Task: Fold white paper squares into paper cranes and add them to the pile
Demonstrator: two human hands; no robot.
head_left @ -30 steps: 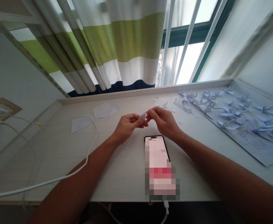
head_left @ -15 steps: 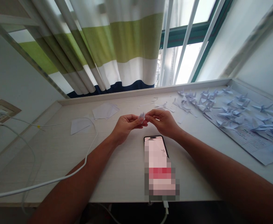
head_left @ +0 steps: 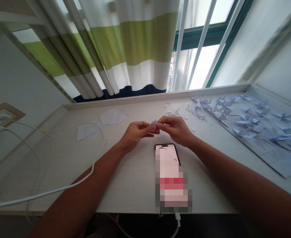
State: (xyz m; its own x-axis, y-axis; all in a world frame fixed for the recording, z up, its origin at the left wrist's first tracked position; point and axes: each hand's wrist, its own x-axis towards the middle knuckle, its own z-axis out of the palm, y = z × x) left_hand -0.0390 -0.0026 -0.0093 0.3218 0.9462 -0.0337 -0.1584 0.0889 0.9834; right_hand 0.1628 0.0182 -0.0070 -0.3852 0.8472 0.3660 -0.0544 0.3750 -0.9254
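Left hand [head_left: 134, 134] pinched the folded paper [head_left: 154, 122] over the desk [head_left: 127, 181]; right hand [head_left: 177, 129] met its edge, pinch or touch couldn't be told. Likely light, crease-prone, tearable: best gripped gently along folds.

Room left of phone [head_left: 171, 165], cranes [head_left: 246, 119] (paper) right
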